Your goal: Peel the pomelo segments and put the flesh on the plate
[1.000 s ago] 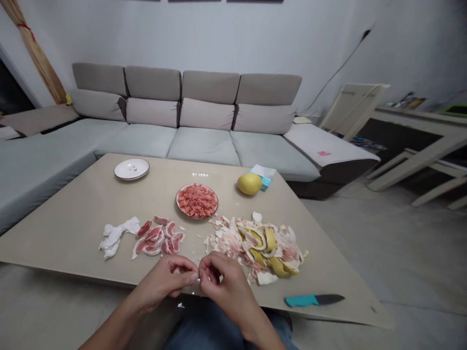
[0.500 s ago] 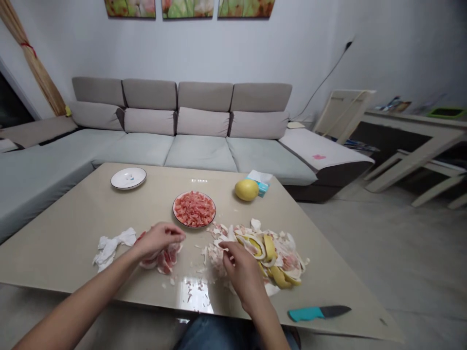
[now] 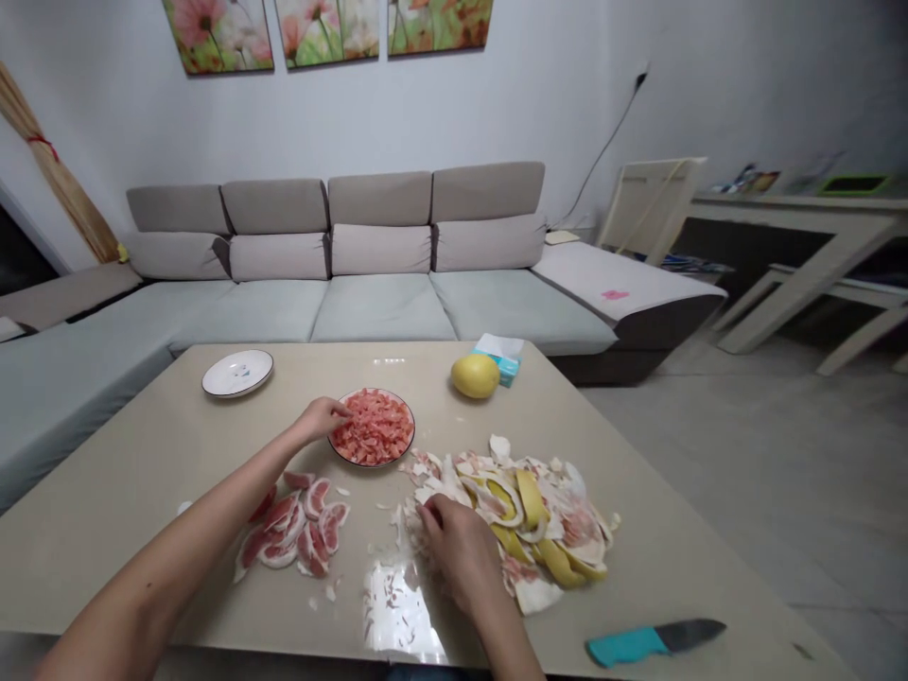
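the left hand (image 3: 323, 418) sits at the left rim of a round plate (image 3: 372, 463) heaped with chopped pink pomelo flesh (image 3: 375, 426). its fingers are bunched together, their tips just over the rim and at or almost at the flesh; whether they pinch a bit of it is too small to tell. the plate lies directly to the right of that hand, near the middle of the tabletop (image 3: 128, 473), and the left forearm (image 3: 184, 530) slants up toward it from the near left corner, so the left hand is much the nearer hand to the plate. just below that forearm lie peeled pomelo segments (image 3: 288, 534) in a loose pile.

the right hand (image 3: 458, 549) comes straight in from the near edge, well apart from the left, its fingers curled down into white pith scraps (image 3: 426, 515) at the left end of a heap of yellow peel (image 3: 546, 530); whether they are closed on any scrap cannot be told. small pink bits (image 3: 387, 605) are scattered on the shiny tabletop near the edge. toward the far edge stand a white plate (image 3: 237, 373), a whole pomelo (image 3: 475, 375) and a tissue box (image 3: 505, 364). a teal-handled knife (image 3: 624, 645) lies at the near right.
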Motion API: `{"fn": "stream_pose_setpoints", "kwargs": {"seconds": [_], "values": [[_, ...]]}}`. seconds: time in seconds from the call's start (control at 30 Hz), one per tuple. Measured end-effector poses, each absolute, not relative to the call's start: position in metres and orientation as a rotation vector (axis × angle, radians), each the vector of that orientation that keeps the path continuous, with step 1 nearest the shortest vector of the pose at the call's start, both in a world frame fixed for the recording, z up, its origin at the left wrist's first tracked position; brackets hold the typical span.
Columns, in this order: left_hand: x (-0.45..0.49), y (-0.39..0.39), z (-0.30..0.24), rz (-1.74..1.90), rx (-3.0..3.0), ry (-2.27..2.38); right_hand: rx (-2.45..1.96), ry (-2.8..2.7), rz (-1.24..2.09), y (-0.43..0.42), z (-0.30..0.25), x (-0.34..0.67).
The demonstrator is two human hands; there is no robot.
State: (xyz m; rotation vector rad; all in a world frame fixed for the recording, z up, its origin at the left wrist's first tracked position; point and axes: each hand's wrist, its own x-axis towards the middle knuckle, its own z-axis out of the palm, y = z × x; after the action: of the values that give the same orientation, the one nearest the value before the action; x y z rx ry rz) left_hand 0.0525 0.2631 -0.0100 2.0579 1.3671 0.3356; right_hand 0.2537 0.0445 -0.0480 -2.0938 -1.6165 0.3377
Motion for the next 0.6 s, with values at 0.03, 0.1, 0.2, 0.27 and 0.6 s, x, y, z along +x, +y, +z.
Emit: {"fn": "stream_pose_setpoints", "kwargs": {"seconds": [0.03,0.1,0.2,0.27,0.6], "values": [[0.053,0.265,-0.009,0.326,2.058,1.369,-2.092,-1.616,0.341,0.044,-0.048,0.253],[0.053,0.268,-0.008,0.317,2.047,1.372,-2.056,-1.618,0.33,0.044,-0.047,0.253],[0.055,0.271,-0.007,0.332,1.994,1.368,-2.01,-1.618,0.319,0.044,-0.046,0.252],[0.055,0.272,-0.006,0.362,1.927,1.361,-2.044,-1.621,0.334,0.043,-0.046,0.253],[0.057,0.216,-0.008,0.577,1.267,1.104,-1.987,-1.623,0.263,0.035,-0.043,0.257]]}}
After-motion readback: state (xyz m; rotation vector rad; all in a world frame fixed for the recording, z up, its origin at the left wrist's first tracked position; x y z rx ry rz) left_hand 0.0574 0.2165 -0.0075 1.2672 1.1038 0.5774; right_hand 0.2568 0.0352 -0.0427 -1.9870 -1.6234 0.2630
